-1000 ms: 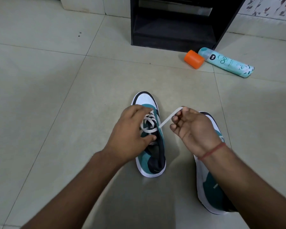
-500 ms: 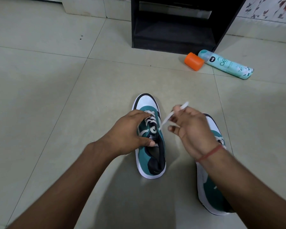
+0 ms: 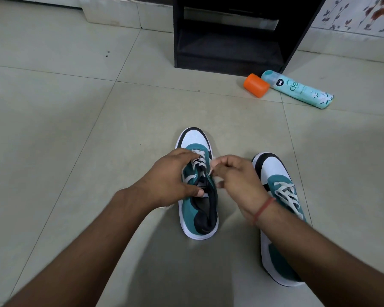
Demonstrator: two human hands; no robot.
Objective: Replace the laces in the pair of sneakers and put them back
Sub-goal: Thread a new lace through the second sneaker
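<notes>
While lace crosses, left hand grips sneaker.

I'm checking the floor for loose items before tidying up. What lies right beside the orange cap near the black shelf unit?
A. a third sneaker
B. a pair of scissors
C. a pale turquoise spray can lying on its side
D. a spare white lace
C: the pale turquoise spray can lies on its side on the tiled floor, its top end next to the orange cap, just in front of the black shelf unit.
</notes>
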